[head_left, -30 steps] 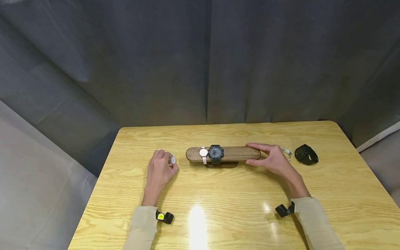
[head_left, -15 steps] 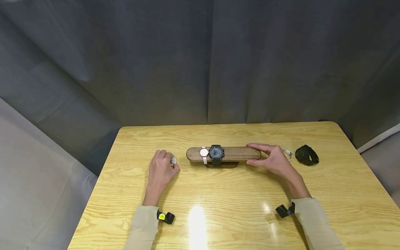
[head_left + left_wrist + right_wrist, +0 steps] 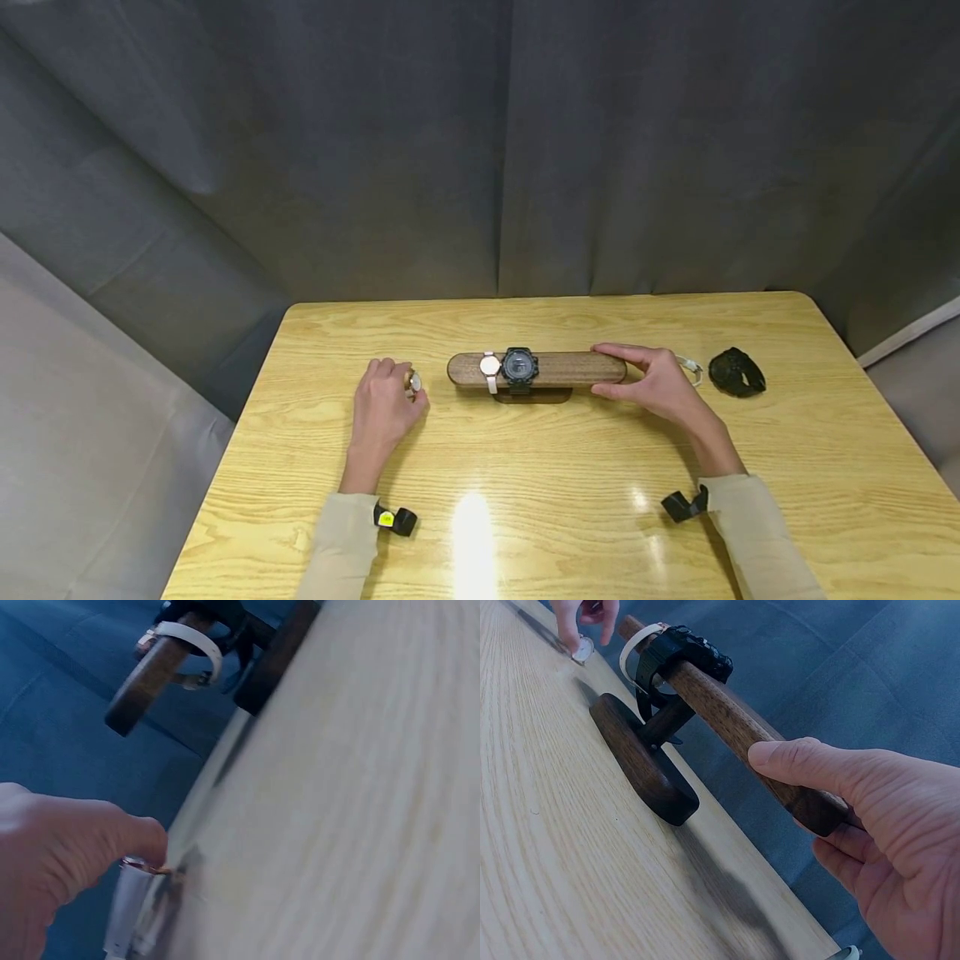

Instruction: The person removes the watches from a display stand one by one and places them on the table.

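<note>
My left hand [image 3: 381,408] pinches a small wristwatch [image 3: 416,382] with a pale round dial, left of the stand; in the left wrist view its white strap [image 3: 127,909] shows below the thumb. My right hand [image 3: 654,385] grips the right end of a dark wooden watch stand [image 3: 573,368], thumb on the near side and fingers behind. The stand is a rounded bar raised on a post and an oval base [image 3: 641,765]. Round its left half sit a white-strapped watch [image 3: 490,367] with a rose-gold rim and a chunky black digital watch [image 3: 519,365], side by side.
A black watch [image 3: 737,372] lies on the wooden table [image 3: 570,500] at the right. A pale-strapped watch [image 3: 691,369] lies partly hidden behind my right hand. Grey curtains [image 3: 390,150] hang behind the table's far edge.
The small watch in my left hand shifts slightly right, then back left, its dial turning a little. My right hand and the stand stay in place.
</note>
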Tool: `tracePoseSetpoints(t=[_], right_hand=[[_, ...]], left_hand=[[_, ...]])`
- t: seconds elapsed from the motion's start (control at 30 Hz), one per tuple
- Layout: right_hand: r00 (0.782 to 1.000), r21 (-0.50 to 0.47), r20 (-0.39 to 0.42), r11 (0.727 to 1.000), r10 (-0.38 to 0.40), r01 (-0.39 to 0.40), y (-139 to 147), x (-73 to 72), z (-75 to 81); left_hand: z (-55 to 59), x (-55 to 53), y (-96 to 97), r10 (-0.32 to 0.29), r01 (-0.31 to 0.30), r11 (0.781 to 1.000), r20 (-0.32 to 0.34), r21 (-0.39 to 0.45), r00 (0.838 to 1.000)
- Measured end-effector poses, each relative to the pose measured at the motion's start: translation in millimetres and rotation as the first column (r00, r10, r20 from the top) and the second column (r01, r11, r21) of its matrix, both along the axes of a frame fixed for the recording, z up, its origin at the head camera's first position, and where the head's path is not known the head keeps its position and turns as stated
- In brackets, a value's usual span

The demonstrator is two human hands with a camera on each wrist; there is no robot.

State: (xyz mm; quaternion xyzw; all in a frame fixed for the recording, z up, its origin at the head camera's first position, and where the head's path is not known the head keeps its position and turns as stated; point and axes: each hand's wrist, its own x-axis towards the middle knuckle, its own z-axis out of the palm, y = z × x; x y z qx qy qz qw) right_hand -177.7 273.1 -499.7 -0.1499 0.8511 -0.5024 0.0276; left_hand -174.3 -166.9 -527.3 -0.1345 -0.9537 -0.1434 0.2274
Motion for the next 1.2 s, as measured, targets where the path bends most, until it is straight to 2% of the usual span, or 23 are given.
tracePoseSetpoints(t=[0.1,0.2,0.27,0.37,0.47,0.57,0.67,0.73,0.87,1.03,1.2], right_hand=[[1.000,0.006,0.003,1.000,-0.003,0.003,-0.3,0.0,0.2],[1.000,0.013,0.005,1.000,-0.004,0.004,-0.8,0.1,0.5],[1.000,0.010,0.010,1.000,-0.006,0.006,-0.2,0.3,0.6],[1.000,0.012,0.010,1.000,-0.011,0.011,0.5,0.8,0.6],[1.000,0.004,0.015,1.000,-0.010,0.010,0.8,1.3,0.9],[1.000,-0.002,0.019,1.000,-0.006,0.006,0.6,1.5,1.4],[1.000,-0.001,0.019,1.000,-0.003,0.003,0.2,1.2,1.6],[1.000,0.004,0.017,1.000,-0.002,0.002,-0.4,0.8,1.3],[1.000,0.001,0.022,1.000,-0.002,0.002,-1.5,0.3,0.5],[1.000,-0.003,0.022,1.000,-0.003,0.003,-2.5,0.0,-0.3],[1.000,-0.006,0.018,1.000,0.001,-0.001,-2.7,-0.3,-1.0]], left_hand=[[8.1,1.1,0.5,0.014,-0.016,0.999,0.038,0.042,0.999],[14.4,1.7,3.6,-0.017,0.006,0.983,0.059,0.183,0.998],[16.1,1.5,7.4,-0.062,0.045,0.952,0.048,0.304,0.997],[16.0,1.9,15.2,-0.146,0.128,0.882,0.004,0.453,0.989],[17.0,4.0,25.3,-0.199,0.189,0.840,-0.035,0.508,0.979],[18.6,6.5,36.7,-0.239,0.239,0.823,-0.067,0.516,0.969],[19.2,8.0,47.3,-0.274,0.273,0.818,-0.075,0.506,0.959],[20.5,9.3,53.5,-0.287,0.277,0.824,-0.058,0.494,0.956],[24.3,10.4,63.5,-0.278,0.268,0.858,-0.042,0.438,0.960],[27.5,9.5,71.8,-0.237,0.236,0.903,-0.043,0.358,0.971],[28.7,10.8,77.0,-0.196,0.191,0.932,-0.017,0.308,0.981]])
